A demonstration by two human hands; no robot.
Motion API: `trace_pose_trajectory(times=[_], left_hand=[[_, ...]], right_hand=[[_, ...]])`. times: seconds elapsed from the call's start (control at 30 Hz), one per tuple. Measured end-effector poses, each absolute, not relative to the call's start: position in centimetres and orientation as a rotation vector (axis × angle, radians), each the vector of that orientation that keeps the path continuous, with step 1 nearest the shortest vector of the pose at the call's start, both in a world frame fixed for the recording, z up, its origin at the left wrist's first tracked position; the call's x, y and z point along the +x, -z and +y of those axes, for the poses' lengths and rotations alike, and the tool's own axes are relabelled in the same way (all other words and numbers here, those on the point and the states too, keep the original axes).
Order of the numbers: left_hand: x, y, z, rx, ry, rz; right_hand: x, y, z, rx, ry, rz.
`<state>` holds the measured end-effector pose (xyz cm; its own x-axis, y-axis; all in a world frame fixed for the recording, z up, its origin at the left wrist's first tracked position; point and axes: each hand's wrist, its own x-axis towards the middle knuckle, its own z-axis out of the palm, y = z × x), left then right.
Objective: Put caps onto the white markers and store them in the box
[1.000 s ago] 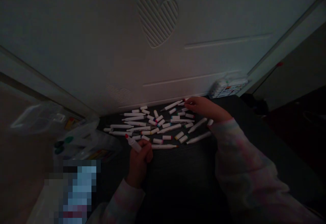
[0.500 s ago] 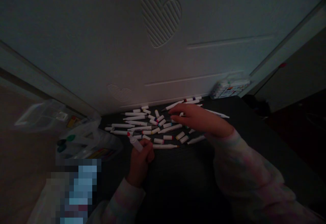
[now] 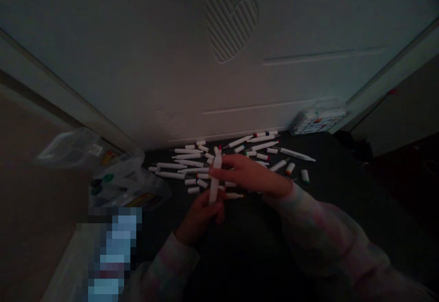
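Right fingers (image 3: 225, 174) moved onto marker (image 3: 214, 186), pinching it; left fingers (image 3: 216, 207) gripping below.

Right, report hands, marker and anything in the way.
Left hand gripping red-tipped marker, tip pointing away. Right hand across it, grip unclear. Loose markers and caps beyond.

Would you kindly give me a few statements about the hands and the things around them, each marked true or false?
1. The left hand holds a white marker with a red tip. True.
2. A large striped heart decorates the pale panel. True.
3. The right hand rests on that heart. False: it is at the held marker.
4. A clear plastic container stands left of most of the scattered white markers. True.
5. Every short white cap is inside that container. False: several lie on the dark surface.
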<state>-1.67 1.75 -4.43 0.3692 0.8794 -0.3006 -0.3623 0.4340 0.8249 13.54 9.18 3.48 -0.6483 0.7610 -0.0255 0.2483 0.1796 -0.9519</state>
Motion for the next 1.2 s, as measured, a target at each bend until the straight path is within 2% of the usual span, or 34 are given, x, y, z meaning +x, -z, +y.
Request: trace_pose_trajectory(times=[0.27,0.7,1.0,1.2], left_hand=[[-2.0,3.0,1.8,0.559,-0.918,0.663],[-1.6,3.2,1.8,0.697,-0.983,0.717],[-1.9,1.3,3.0,1.198,-0.982,1.080],[-3.5,-0.9,7.4,1.622,-0.929,1.655]], right_hand=[[14.0,-3.3,10.2,-0.971,-1.713,-1.337],[11.7,-2.7,8.2,-0.825,-1.943,-1.042],[12.1,-4.7,7.9,-0.683,-1.843,-0.698],[15.4,-7.5,8.7,-0.579,-1.752,-0.571]])
